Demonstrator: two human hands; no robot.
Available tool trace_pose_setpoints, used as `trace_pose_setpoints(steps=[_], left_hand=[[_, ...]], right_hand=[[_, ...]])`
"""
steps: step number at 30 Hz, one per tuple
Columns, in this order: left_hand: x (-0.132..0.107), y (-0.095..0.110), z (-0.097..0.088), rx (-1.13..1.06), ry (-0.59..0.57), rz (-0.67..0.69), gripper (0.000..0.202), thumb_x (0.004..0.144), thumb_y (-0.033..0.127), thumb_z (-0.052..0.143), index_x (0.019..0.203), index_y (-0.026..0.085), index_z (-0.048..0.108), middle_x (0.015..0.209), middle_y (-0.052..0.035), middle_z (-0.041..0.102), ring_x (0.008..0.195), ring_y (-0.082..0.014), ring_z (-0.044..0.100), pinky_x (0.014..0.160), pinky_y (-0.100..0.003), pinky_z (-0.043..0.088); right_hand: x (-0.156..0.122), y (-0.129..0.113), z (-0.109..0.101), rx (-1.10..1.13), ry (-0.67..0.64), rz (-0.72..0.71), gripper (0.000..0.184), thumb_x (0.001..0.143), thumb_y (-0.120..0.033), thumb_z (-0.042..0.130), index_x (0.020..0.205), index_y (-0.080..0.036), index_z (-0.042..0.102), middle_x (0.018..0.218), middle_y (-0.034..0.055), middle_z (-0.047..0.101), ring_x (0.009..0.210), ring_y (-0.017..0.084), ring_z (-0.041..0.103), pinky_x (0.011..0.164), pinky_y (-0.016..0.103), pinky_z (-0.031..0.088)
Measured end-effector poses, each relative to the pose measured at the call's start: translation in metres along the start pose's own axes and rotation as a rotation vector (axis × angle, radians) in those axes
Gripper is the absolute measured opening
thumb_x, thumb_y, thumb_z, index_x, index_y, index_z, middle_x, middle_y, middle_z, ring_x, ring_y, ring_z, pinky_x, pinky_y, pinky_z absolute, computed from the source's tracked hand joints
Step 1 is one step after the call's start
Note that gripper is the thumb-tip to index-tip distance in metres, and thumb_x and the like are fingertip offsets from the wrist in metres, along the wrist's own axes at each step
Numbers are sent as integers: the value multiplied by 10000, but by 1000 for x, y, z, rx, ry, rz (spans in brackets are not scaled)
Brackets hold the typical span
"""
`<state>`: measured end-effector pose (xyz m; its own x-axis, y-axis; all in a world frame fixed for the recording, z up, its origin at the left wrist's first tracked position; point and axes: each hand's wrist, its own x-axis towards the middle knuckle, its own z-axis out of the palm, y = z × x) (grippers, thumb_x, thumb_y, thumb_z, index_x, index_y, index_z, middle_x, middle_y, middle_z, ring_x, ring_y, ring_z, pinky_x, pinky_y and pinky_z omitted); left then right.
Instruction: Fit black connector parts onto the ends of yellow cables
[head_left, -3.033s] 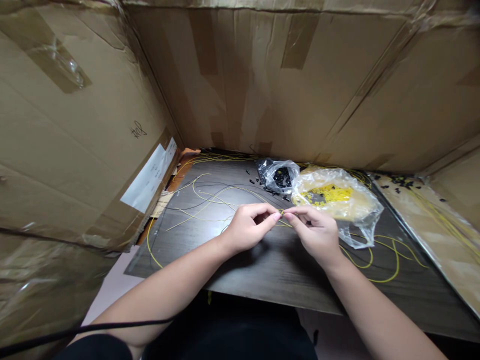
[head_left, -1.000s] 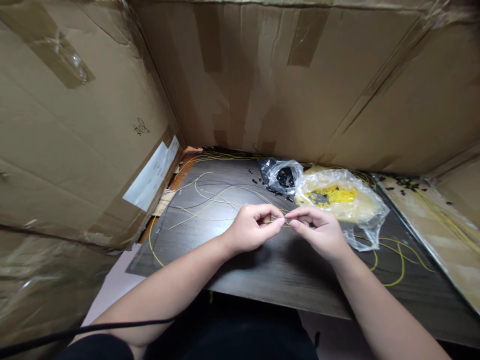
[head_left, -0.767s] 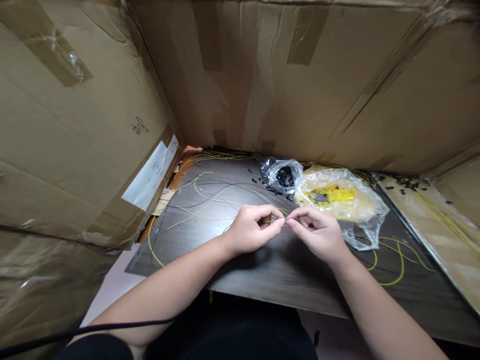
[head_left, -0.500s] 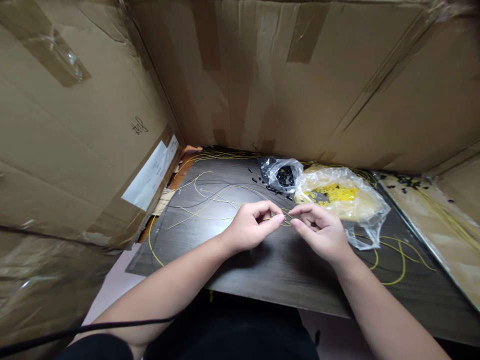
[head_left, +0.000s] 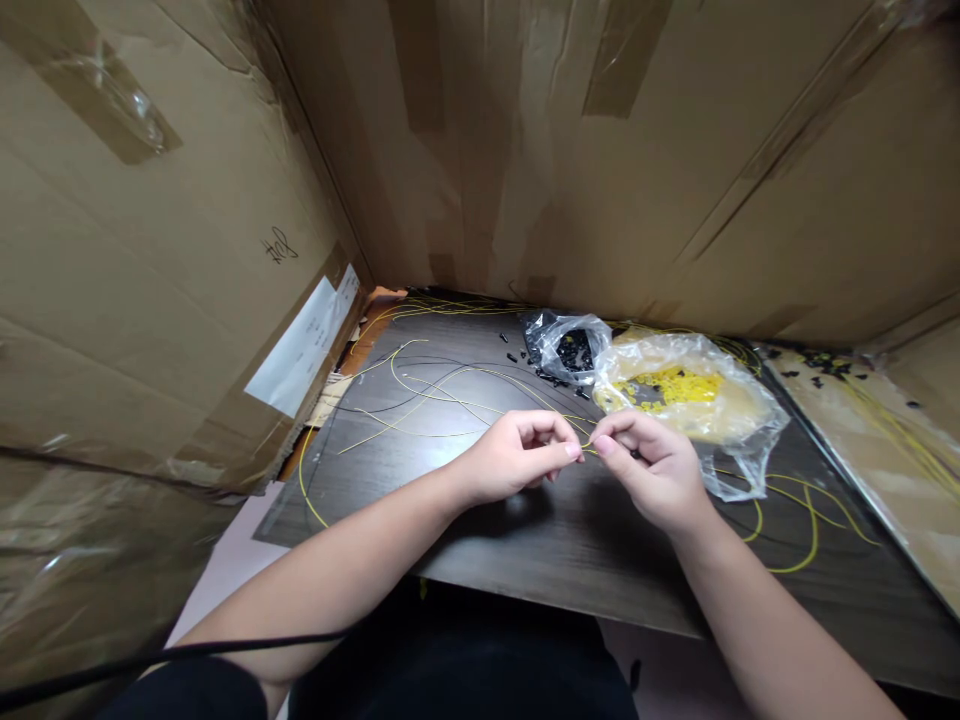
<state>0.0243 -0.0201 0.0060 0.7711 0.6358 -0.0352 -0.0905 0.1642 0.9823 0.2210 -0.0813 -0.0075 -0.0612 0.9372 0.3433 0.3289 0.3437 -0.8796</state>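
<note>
My left hand [head_left: 516,458] is closed in a pinch, thumb against forefinger, over the middle of the dark table. Facing it, my right hand [head_left: 654,468] pinches as well, its fingertips only a small gap away. A thin yellow cord [head_left: 588,449] runs between the two pinches. Whether a small part sits at the fingertips I cannot tell. Loose yellow cords [head_left: 409,434] curl across the table to the left of my hands, and more yellow cord [head_left: 814,535] loops out on the right.
Behind my hands lie a clear bag of black parts [head_left: 574,352] and a larger clear bag of yellow parts [head_left: 679,388]. Loose black pieces [head_left: 511,357] are scattered nearby. Tall cardboard walls [head_left: 480,150] enclose the table [head_left: 495,560]. More cords and black bits lie on cardboard at right.
Both hands have shifted slightly to the right, still pinching. The gap between their fingertips looks much the same. The bags appear slightly farther right as the view moves a little.
</note>
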Motion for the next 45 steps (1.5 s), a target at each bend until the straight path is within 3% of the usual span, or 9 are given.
trace_pose_setpoints(steps=[6, 14, 20, 26, 31, 39, 45], left_hand=[[-2, 2, 1, 115, 43, 144, 271, 857, 376, 688, 803, 116, 642, 627, 35, 500, 550, -55, 383, 539, -201, 311], [-4, 3, 4, 180, 64, 157, 253, 873, 370, 662, 824, 124, 630, 630, 37, 477, 561, -67, 386, 540, -210, 317], [-5, 3, 4, 213, 74, 184, 242, 876, 359, 656, 814, 127, 620, 635, 35, 484, 557, -66, 392, 531, -206, 321], [-5, 2, 4, 246, 86, 229, 236, 878, 350, 649, 814, 124, 624, 638, 29, 494, 559, -66, 401, 531, -202, 336], [-5, -1, 3, 309, 133, 254, 225, 885, 340, 639, 822, 124, 641, 588, 51, 425, 526, -63, 352, 502, -206, 295], [-6, -1, 1, 440, 179, 296, 197, 883, 312, 630, 834, 128, 680, 537, 77, 341, 485, -55, 273, 482, -212, 242], [-6, 0, 2, 442, 165, 308, 199, 892, 311, 631, 838, 127, 685, 546, 74, 354, 493, -54, 289, 487, -211, 255]], right_hand=[[-1, -1, 1, -1, -9, -10, 147, 953, -332, 607, 892, -201, 632, 573, -46, 400, 489, 92, 313, 481, 258, 240], [-2, -3, 0, 3, -3, 21, 211, 950, -398, 603, 882, -200, 623, 568, -39, 413, 474, 95, 318, 467, 262, 235], [-4, -5, 2, -69, 7, -23, 177, 946, -365, 609, 866, -208, 630, 540, -50, 374, 454, 94, 307, 458, 264, 223], [-4, -7, 2, -174, 16, -138, 60, 923, -237, 622, 870, -210, 618, 525, -72, 343, 441, 78, 279, 453, 251, 225], [-2, -9, 3, -255, 7, -189, 55, 903, -224, 624, 849, -214, 613, 511, -76, 331, 431, 78, 285, 454, 250, 237], [-3, -9, -1, -188, -45, -135, 94, 931, -271, 592, 867, -217, 634, 500, -63, 368, 415, 83, 281, 435, 253, 216], [-2, -4, -5, -32, -28, -2, 179, 936, -378, 611, 871, -222, 672, 584, -13, 506, 478, 111, 380, 464, 259, 275]])
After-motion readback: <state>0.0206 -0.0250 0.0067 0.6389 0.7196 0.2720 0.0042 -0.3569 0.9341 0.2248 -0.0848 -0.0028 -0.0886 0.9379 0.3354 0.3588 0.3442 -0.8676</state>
